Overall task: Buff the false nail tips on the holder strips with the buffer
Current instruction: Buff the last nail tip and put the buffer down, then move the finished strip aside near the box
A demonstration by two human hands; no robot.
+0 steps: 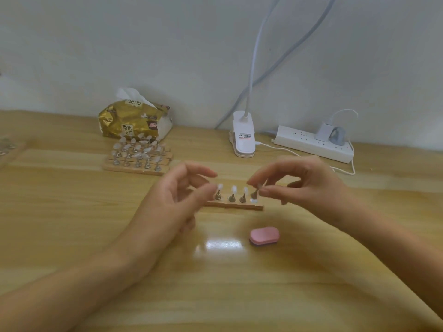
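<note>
Buffer (pixel 264 235): lying on the table (pixel 72 236), just in front of the near strip, in neither hand.
Near holder strip (pixel 233 205): flat between the hands, with nail tips (pixel 234 188) upright on stands.
Left hand (pixel 177 197): curled beside the leftmost tip; grasp too blurred to tell.
Right hand (pixel 302 185): pinching the rightmost stand (pixel 254 194).
Spare strips (pixel 137 161): stacked well behind, to the left.
Progress: probably adjusting tips; no buffing under way on this strip, stacked strips' state unclear.
</note>
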